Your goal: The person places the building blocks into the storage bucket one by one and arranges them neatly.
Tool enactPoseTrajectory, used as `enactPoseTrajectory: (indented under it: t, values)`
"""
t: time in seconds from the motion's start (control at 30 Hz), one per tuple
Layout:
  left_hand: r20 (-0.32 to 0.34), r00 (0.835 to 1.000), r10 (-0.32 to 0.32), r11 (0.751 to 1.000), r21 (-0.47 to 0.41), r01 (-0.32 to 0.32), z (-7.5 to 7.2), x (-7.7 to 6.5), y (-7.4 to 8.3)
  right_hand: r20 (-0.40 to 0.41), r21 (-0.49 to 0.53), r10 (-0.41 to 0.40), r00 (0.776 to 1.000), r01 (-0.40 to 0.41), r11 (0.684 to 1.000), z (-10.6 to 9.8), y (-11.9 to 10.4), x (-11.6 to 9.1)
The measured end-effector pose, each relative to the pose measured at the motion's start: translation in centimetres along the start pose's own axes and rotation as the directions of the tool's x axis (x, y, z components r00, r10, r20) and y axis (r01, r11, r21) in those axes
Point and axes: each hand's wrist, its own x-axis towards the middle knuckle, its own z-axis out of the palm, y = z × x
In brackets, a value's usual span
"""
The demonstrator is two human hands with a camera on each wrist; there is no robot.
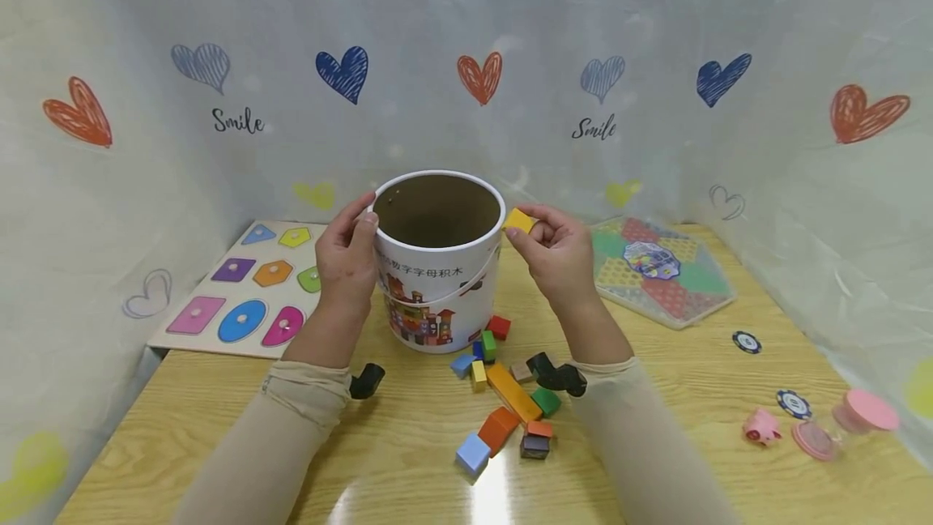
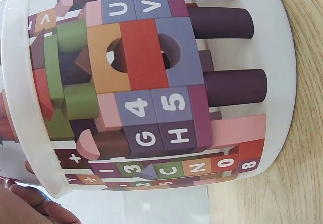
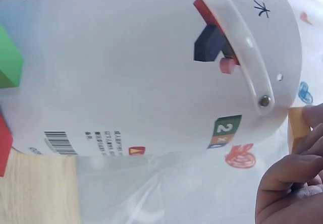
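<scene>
A white bucket (image 1: 437,298) printed with toy blocks stands upright on the table, its top open and its wire-like handle hanging down the front. My left hand (image 1: 346,253) holds the bucket at the left of its rim, thumb near the edge. In the left wrist view, only fingertips (image 2: 63,213) show beside the rim. With thumb and fingers, my right hand (image 1: 557,253) pinches a yellow block (image 1: 518,221) right at the right side of the rim. The right wrist view shows this block (image 3: 299,128) close to the bucket's upper edge. The bucket's floor is hidden.
Several colored blocks (image 1: 513,394) lie in front of the bucket. A shape puzzle board (image 1: 211,298) lies left and a hexagonal game board (image 1: 663,270) right. Poker chips (image 1: 747,341), a pink pig (image 1: 761,428) and a pink hourglass (image 1: 849,424) are far right.
</scene>
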Motion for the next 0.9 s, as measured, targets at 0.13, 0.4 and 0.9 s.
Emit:
enactPoseTrajectory:
  t: [0.13,0.4,0.9]
  values:
    - [-0.015,1.0,-0.012,1.0,0.017,0.013,-0.1,-0.1,0.0,-0.037,0.005,0.015,0.999,-0.015,1.0,0.3,0.3,0.1]
    - [0.01,1.0,0.021,1.0,-0.016,-0.021,-0.2,-0.1,0.1,-0.055,0.092,-0.005,0.998,0.01,0.996,1.3,0.3,-0.1]
    - [0.019,0.999,0.026,0.999,-0.025,-0.026,0.0,-0.2,0.3,0.046,0.023,0.06,0.997,-0.061,0.998,1.9,1.1,-0.4]
